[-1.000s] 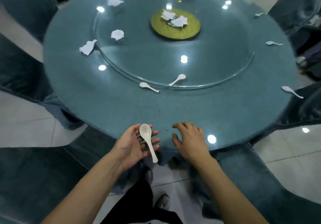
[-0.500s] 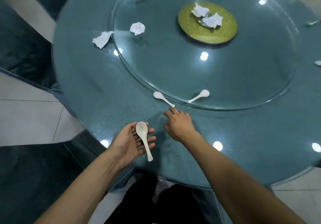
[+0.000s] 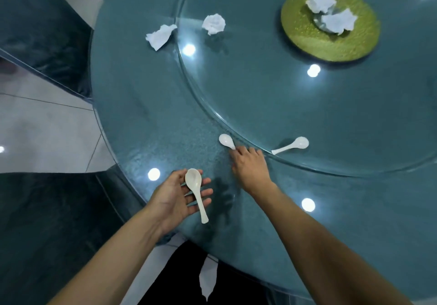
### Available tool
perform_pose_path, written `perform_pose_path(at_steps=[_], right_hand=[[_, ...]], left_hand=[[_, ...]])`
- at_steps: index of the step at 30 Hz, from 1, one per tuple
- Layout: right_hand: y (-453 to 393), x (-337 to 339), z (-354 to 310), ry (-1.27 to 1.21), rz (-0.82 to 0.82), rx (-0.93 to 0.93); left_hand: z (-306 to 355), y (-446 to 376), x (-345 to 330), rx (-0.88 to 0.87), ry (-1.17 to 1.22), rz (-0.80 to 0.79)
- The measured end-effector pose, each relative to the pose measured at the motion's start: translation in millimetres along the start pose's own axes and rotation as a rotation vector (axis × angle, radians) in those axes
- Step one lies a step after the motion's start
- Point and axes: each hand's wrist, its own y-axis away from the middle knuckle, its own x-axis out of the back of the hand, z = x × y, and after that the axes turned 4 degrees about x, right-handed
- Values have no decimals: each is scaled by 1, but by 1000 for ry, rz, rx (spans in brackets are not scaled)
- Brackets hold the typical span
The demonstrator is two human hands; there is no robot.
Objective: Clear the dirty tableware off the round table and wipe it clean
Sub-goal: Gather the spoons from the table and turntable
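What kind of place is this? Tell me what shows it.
Probably a restaurant banquet room: a big round table with a glass turntable, draped chairs around it, and used soup spoons and crumpled napkins left behind.

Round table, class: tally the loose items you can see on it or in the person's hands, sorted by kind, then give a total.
White spoons: 3, one in the left hand, one at the right hand's fingertips, one on the glass turntable
Crumpled white napkins: 4
Gold plate: 1
Total: 8
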Motion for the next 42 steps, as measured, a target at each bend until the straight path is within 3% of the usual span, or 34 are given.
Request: perform_pose_path(at_steps=[5,10,12,16,20,22,28,33,39,42], right_hand=[[28,-9,14,-37,214,-55],[53,-22,21,-58,149,-138],[60,-20,23,-278,158,-204],[73,29,8,-950,213,-480],[80,69,-6,-1275,405,-649],[81,74,-11,-1359,425,-701],[84,60,-14,-1097,412,-829],[85,52,-6,-958,378,-708],[67,62,69,-825,415,-822],[44,65,100,-592,273,-883]], left_hand=[[1,-6,-11,-6,-9,15],[-3,-14,-24,4,-35,29],[-3,-17,-31,-6,-41,27],[-2,-23,-51,-32,-24,17],[-2,-30,-78,-59,2,14],[-2,-31,-91,-57,27,-5],[-9,-34,-117,-88,9,-66],[-18,-40,-123,-69,-29,-79],[-14,-40,-118,-80,0,-124],[-12,-37,-113,-86,-7,-121]])
